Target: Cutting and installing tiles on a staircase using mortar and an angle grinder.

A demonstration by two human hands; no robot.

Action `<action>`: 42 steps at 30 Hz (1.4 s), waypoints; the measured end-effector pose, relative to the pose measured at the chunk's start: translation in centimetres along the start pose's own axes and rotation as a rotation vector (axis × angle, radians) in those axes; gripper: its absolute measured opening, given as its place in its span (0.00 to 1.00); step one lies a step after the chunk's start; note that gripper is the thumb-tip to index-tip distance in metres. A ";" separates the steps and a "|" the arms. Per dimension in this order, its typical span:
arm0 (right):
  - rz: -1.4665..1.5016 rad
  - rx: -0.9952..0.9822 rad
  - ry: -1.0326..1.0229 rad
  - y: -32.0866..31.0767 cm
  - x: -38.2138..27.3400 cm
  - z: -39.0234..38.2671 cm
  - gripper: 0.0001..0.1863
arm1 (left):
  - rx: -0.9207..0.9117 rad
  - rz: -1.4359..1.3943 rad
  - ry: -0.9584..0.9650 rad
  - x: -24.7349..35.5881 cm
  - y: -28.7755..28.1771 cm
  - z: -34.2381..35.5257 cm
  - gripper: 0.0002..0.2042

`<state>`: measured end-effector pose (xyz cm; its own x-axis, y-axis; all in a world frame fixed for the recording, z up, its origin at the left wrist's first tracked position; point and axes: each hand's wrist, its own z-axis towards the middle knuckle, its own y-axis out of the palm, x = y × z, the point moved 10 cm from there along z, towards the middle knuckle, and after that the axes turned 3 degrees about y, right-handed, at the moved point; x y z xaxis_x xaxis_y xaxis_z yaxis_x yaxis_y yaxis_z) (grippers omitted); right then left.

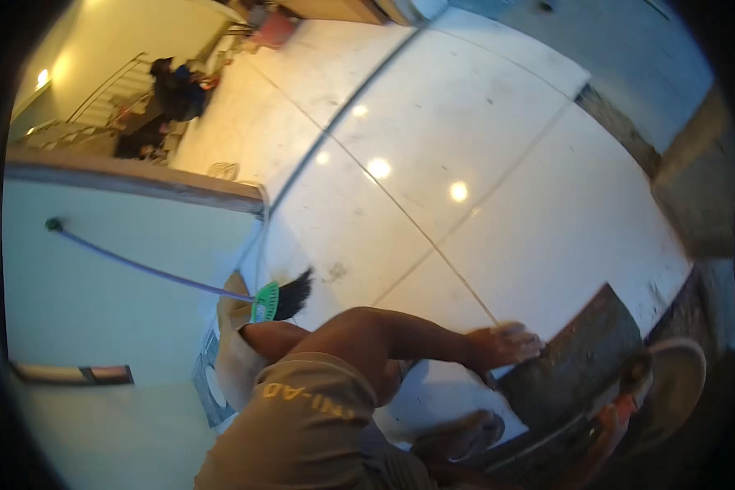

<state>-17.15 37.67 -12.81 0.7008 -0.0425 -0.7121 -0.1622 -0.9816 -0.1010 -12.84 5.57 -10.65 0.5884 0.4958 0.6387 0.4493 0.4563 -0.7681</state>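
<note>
While most of the floor already lies under large white tiles point(433, 147), a dark bare strip of mortar point(576, 359) at the near right is still uncovered, so I judge the laying nearly done. The left hand point(506, 343) rests flat, fingers spread, on the near tile's edge beside that strip. The blurred right hand point(608, 429) cannot be read. A broom point(279, 299) and a wall point(98, 310) crowd the left, while far tiles lie open.

broom point(279, 300) left of hand point(505, 343)
</note>
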 end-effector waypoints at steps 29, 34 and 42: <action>0.060 0.129 -0.047 -3.2 -5.3 1.0 0.17 | -0.063 0.031 0.054 -0.3 1.7 2.6 0.59; 0.027 0.110 -0.043 -2.5 -4.7 2.2 0.20 | -0.094 0.027 0.039 -0.3 1.6 2.9 0.64; -0.092 0.121 0.010 -6.0 -2.3 2.9 0.25 | -0.127 -0.198 -0.092 -1.8 1.5 2.8 0.53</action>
<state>-19.84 44.24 -12.60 0.7232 0.0446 -0.6892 -0.1791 -0.9517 -0.2496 -15.14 7.41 -12.82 0.4195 0.4737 0.7744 0.6342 0.4574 -0.6234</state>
